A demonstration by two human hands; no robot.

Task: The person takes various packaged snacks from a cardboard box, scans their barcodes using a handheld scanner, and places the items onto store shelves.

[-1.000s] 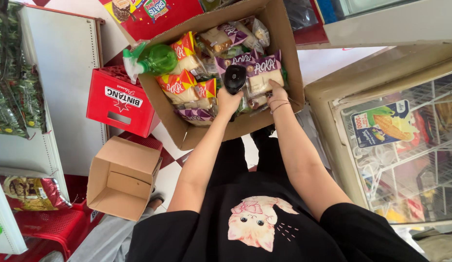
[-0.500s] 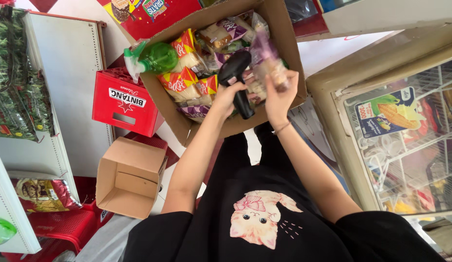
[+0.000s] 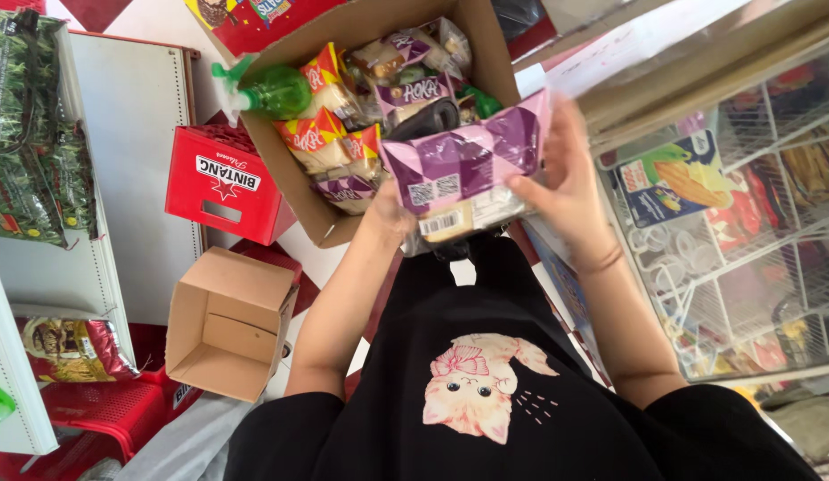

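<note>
Both hands hold one purple snack packet (image 3: 468, 174): right hand (image 3: 570, 191) grips its edge, left hand (image 3: 388, 218) is mostly hidden, grip unclear. One black scanner (image 3: 428, 120) behind it; two cardboard boxes: full box (image 3: 290, 169), empty box (image 3: 227, 321).

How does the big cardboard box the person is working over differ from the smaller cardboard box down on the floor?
The big cardboard box is packed with snack packets and a green bottle; the smaller cardboard box shows only bare cardboard inside. The big one sits higher, just ahead of the person's hands, while the smaller one lies below, beside the red crate. Both are plain brown with flaps open.

packed carton (image 3: 486, 53), snack packet (image 3: 463, 174) blocking
</note>
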